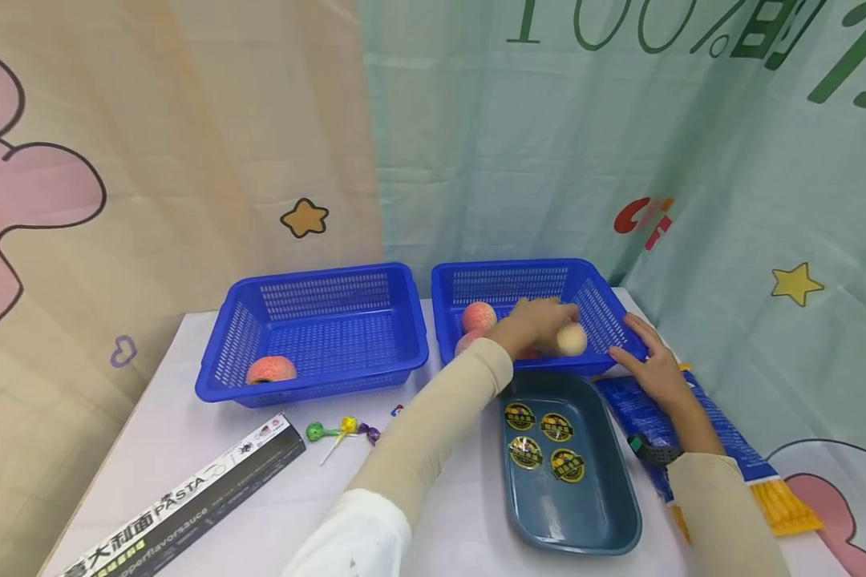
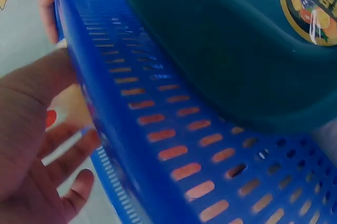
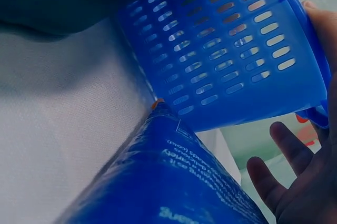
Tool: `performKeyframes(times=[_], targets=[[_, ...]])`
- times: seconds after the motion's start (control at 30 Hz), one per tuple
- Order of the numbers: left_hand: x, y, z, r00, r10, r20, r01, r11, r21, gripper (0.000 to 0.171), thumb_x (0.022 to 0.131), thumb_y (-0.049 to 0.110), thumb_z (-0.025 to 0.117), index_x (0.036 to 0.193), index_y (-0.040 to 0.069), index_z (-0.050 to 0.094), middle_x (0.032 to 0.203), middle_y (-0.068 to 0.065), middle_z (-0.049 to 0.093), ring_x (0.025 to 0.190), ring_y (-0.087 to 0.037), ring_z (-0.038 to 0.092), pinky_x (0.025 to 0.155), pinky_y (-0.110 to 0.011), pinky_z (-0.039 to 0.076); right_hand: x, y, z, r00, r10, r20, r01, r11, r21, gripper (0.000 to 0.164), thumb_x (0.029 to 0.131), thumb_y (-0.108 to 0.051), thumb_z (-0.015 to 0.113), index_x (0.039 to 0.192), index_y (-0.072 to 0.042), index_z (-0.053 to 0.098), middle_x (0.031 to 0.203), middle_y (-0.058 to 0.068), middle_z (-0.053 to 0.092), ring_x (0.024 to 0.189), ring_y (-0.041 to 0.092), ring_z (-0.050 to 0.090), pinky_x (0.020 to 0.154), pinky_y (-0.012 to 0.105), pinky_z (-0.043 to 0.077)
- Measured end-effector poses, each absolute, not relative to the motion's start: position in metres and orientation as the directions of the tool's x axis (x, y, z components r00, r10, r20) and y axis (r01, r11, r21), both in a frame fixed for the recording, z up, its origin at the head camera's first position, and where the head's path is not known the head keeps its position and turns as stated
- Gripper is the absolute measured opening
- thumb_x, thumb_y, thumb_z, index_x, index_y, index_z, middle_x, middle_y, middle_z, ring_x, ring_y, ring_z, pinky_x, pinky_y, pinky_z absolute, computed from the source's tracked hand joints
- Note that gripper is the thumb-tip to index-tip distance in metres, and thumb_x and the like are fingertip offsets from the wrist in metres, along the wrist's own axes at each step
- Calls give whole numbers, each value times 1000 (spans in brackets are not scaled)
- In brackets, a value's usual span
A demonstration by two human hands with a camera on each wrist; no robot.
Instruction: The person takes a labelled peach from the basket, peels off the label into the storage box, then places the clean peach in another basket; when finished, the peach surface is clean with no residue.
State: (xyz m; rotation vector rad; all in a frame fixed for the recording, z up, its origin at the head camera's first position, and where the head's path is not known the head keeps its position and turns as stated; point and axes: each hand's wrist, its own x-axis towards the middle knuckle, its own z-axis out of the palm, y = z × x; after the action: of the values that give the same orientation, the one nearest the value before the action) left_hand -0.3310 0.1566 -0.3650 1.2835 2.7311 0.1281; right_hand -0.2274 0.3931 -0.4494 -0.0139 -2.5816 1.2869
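Observation:
In the right blue basket [image 1: 599, 308], my left hand [image 1: 541, 320] holds a pale round fruit [image 1: 572, 340] that shows between thumb and fingers; part of the grip is hidden. In the left wrist view the thumb passes behind the basket rim, and the outer fingers are spread. A pink speckled peach [image 1: 479, 317] and another pinkish fruit [image 1: 469, 340] lie beside the left hand. My right hand [image 1: 657, 369] grips the same basket's right corner, thumb on the rim. Its lower fingers [image 3: 292, 150] hang loose beside the basket in the right wrist view.
A second blue basket [image 1: 317, 385] at left contains a peach-coloured piece [image 1: 270, 369]. Before the right basket stands a dark teal tray [image 1: 570, 513] with several round stickers. A blue-yellow packet [image 1: 722, 425], pasta box [image 1: 195, 505] and lollipops [image 1: 348, 425] lie on the table.

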Motion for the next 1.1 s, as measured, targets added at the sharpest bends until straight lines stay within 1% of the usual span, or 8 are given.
performKeyframes(times=[0.17, 0.37, 0.53, 0.7, 0.8, 0.87, 0.97, 1.1], targets=[[-335, 150, -364, -603, 789, -116, 785, 613, 88, 35, 98, 16, 67, 131, 27, 66, 128, 8, 64, 118, -14, 56, 112, -46, 35, -232, 390, -446, -965, 117, 235, -119, 602, -790, 77, 100, -32, 66, 161, -10, 25, 166, 18, 16, 147, 51, 15, 109, 76, 15], [-338, 128, -367, -602, 792, -106, 771, 610, 183, 33, 98, 19, 66, 130, 26, 66, 122, 11, 66, 119, -12, 57, 109, -44, 36, -236, 384, -443, -966, 113, 231, -126, 578, -806, 78, 100, -31, 65, 161, -10, 23, 166, 18, 14, 147, 52, 14, 109, 75, 14], [-329, 86, -359, -573, 820, -6, 758, 532, 377, 37, 100, 26, 66, 136, 22, 62, 127, 6, 65, 122, -13, 55, 106, -37, 40, -235, 382, -448, -972, 103, 212, -113, 587, -801, 78, 100, -31, 65, 161, -10, 22, 166, 19, 13, 146, 53, 12, 108, 77, 13], [-312, 8, -339, -571, 807, 149, 774, 468, 427, 44, 98, 27, 69, 140, 15, 60, 136, 0, 62, 126, -17, 54, 106, -33, 43, -230, 387, -447, -981, 93, 171, -77, 622, -780, 80, 100, -34, 64, 162, -10, 19, 167, 19, 10, 147, 54, 9, 105, 80, 12], [-305, -50, -329, -649, 731, 211, 730, 520, 443, 48, 95, 25, 74, 140, 15, 60, 140, 0, 59, 132, -20, 51, 109, -36, 42, -226, 391, -440, -986, 83, 148, -61, 641, -765, 82, 101, -35, 63, 162, -8, 17, 167, 21, 8, 146, 55, 7, 105, 80, 12], [-301, -93, -323, -726, 649, 227, 667, 584, 463, 53, 93, 26, 77, 141, 16, 59, 143, -1, 56, 136, -23, 47, 111, -42, 39, -224, 392, -435, -987, 66, 150, -72, 648, -758, 81, 101, -33, 63, 161, -5, 17, 166, 24, 8, 145, 57, 7, 105, 80, 11], [-289, -160, -321, -841, 499, 210, 536, 708, 460, 63, 89, 30, 80, 145, 17, 54, 150, -7, 49, 142, -32, 37, 114, -56, 30, -222, 390, -428, -988, 39, 152, -89, 659, -747, 80, 101, -30, 63, 160, -1, 18, 165, 27, 8, 144, 59, 8, 104, 81, 11], [-267, -251, -341, -925, 331, 187, 381, 813, 441, 81, 83, 36, 84, 150, 11, 46, 154, -20, 40, 141, -46, 32, 108, -71, 27, -223, 385, -425, -992, 9, 127, -88, 669, -738, 79, 102, -30, 61, 160, 1, 16, 164, 28, 5, 142, 63, 7, 101, 83, 12]])
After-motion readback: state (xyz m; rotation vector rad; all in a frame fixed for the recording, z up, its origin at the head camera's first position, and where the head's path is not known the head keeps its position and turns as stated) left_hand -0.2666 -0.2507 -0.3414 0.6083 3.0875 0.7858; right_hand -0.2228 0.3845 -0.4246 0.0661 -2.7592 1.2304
